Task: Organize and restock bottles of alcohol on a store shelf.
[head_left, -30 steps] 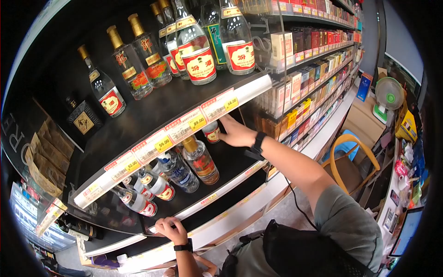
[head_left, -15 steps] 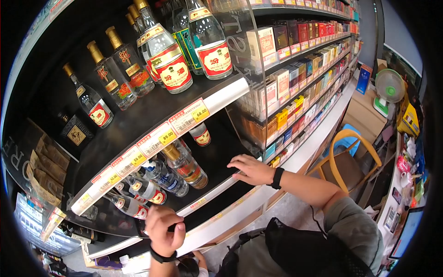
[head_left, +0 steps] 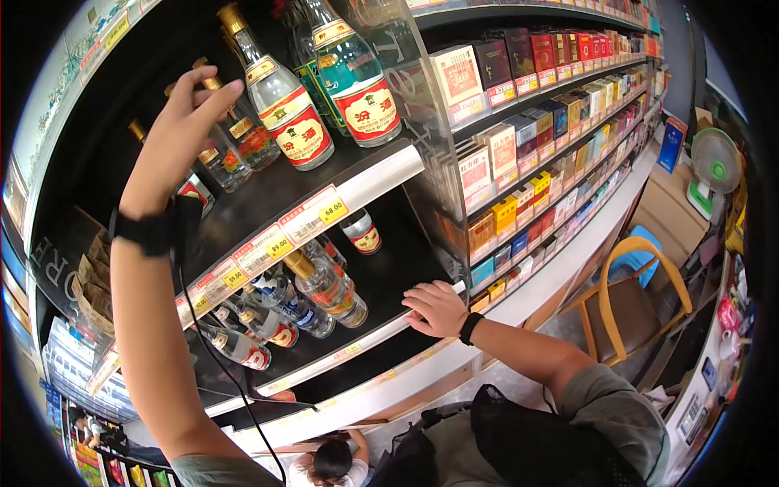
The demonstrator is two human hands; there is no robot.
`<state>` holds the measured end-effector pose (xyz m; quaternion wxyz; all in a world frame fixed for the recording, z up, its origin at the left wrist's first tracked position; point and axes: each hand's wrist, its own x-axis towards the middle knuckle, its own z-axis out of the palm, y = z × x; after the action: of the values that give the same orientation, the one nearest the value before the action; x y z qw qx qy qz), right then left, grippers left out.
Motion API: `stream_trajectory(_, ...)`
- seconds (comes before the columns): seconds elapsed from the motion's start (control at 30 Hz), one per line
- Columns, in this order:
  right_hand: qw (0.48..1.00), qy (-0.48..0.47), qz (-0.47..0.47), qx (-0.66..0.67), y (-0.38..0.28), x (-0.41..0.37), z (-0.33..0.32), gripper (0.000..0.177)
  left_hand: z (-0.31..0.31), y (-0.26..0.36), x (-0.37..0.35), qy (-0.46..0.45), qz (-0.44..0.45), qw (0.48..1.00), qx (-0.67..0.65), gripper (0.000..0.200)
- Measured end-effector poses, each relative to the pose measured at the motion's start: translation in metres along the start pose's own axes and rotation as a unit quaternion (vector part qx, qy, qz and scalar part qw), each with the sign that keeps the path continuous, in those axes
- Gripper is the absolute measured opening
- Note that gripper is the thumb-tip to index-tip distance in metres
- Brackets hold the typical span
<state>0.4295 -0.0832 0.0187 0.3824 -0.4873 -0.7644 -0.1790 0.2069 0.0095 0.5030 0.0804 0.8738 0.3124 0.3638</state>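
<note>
My left hand (head_left: pixel 185 122) is raised to the upper shelf, its thumb and forefinger apart around the gold cap of a clear liquor bottle (head_left: pixel 245 140). Below the wrist a second clear bottle (head_left: pixel 219 165) stands close by, its neck partly hidden behind the hand. Right of them are two larger bottles with red and cream labels, one nearer (head_left: pixel 299 134) and one farther right (head_left: pixel 367 109). At the lower shelf, my right hand (head_left: pixel 438 308) rests on the white front edge (head_left: pixel 381 331), fingers laid over it and holding nothing. A black band circles each wrist.
Price tags (head_left: pixel 280 243) line the upper shelf's front. Several bottles (head_left: pixel 324 288) stand on the shelf beneath. A clear panel (head_left: pixel 438 122) divides them from racks of small boxes (head_left: pixel 527 138). A wooden chair (head_left: pixel 625 312) is at right; a person (head_left: pixel 333 458) is low at the bottom.
My left hand has risen from beside the lower shelf to the bottle caps on the upper shelf. The right hand stays by the lower shelf edge. The view has shifted slightly.
</note>
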Motion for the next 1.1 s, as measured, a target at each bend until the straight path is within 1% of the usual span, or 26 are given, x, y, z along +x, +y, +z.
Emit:
stream_trajectory(0.07,1.000,0.007,-0.006,0.000,0.002,-0.001,0.004,0.037,0.010,-0.013,0.027,0.012,-0.040,0.999,0.025,0.092)
stream_trajectory(0.1,1.000,0.014,-0.008,-0.002,0.003,-0.002,0.005,0.036,0.014,-0.017,0.039,0.014,-0.040,0.999,0.026,0.092)
stream_trajectory(0.17,1.000,0.018,-0.012,-0.004,0.004,-0.002,0.006,0.035,0.022,-0.024,0.056,-0.007,-0.080,0.996,0.044,0.103)
stream_trajectory(0.2,1.000,0.024,-0.012,0.000,0.004,-0.002,0.007,0.034,0.027,-0.024,0.059,-0.005,-0.081,0.996,0.045,0.103)
stream_trajectory(0.27,1.000,0.028,-0.012,0.005,0.004,-0.003,0.008,0.033,0.035,-0.025,0.066,-0.031,-0.118,0.992,0.013,0.097)
stream_trajectory(0.3,1.000,0.028,-0.012,0.007,0.005,-0.003,0.009,0.033,0.035,-0.026,0.070,-0.032,-0.120,0.992,0.014,0.097)
stream_trajectory(0.37,0.999,0.036,-0.016,-0.003,0.004,-0.004,0.010,0.032,0.036,-0.030,0.078,-0.064,-0.095,0.992,0.052,0.086)
stream_trajectory(0.4,0.999,0.035,-0.015,-0.002,0.004,-0.004,0.010,0.032,0.037,-0.030,0.076,-0.066,-0.096,0.992,0.052,0.086)
stream_trajectory(0.47,0.999,0.034,-0.018,-0.008,0.005,-0.004,0.010,0.031,0.038,-0.029,0.074,-0.057,-0.093,0.994,0.022,0.077)
stream_trajectory(0.57,0.999,0.037,-0.016,-0.008,0.005,-0.004,0.011,0.029,0.036,-0.025,0.065,-0.075,-0.094,0.993,-0.012,0.077)
stream_trajectory(0.6,0.999,0.036,-0.017,-0.008,0.005,-0.004,0.010,0.029,0.037,-0.026,0.061,-0.056,-0.081,0.994,-0.040,0.073)
stream_trajectory(0.77,0.999,0.036,-0.018,-0.015,0.006,-0.004,0.012,0.029,0.031,-0.019,0.045,-0.038,-0.078,0.993,-0.085,0.063)
stream_trajectory(0.8,1.000,-0.024,0.008,0.000,0.005,-0.003,0.009,0.029,0.026,-0.025,0.046,-0.043,-0.024,0.996,-0.077,0.061)
stream_trajectory(0.83,0.993,-0.110,0.038,-0.019,-0.002,0.003,0.001,0.029,0.021,-0.033,0.031,-0.056,0.016,0.996,-0.065,0.059)
stream_trajectory(0.87,1.000,-0.029,0.004,-0.008,-0.006,0.000,0.009,0.028,0.024,-0.035,0.021,-0.015,0.038,0.998,-0.048,0.053)
stream_trajectory(0.9,0.998,0.062,-0.022,-0.022,0.001,-0.001,0.009,0.028,0.029,-0.030,0.010,0.007,0.040,0.996,-0.084,0.049)
stream_trajectory(0.97,0.998,0.044,-0.021,-0.034,0.001,-0.001,0.008,0.029,0.030,-0.037,0.000,0.066,0.106,0.991,-0.047,0.059)
stream_trajectory(1.0,0.998,0.046,-0.021,-0.031,0.002,-0.001,0.011,0.029,0.028,-0.041,-0.006,0.093,0.127,0.987,0.013,0.057)
stream_trajectory(1.03,0.998,0.048,-0.018,-0.029,0.003,-0.001,0.013,0.028,0.030,-0.034,-0.018,0.121,0.130,0.984,0.017,0.054)
stream_trajectory(1.1,0.998,0.057,-0.015,-0.029,0.005,-0.006,0.012,0.028,0.028,-0.031,-0.034,0.141,0.147,0.979,-0.024,0.054)
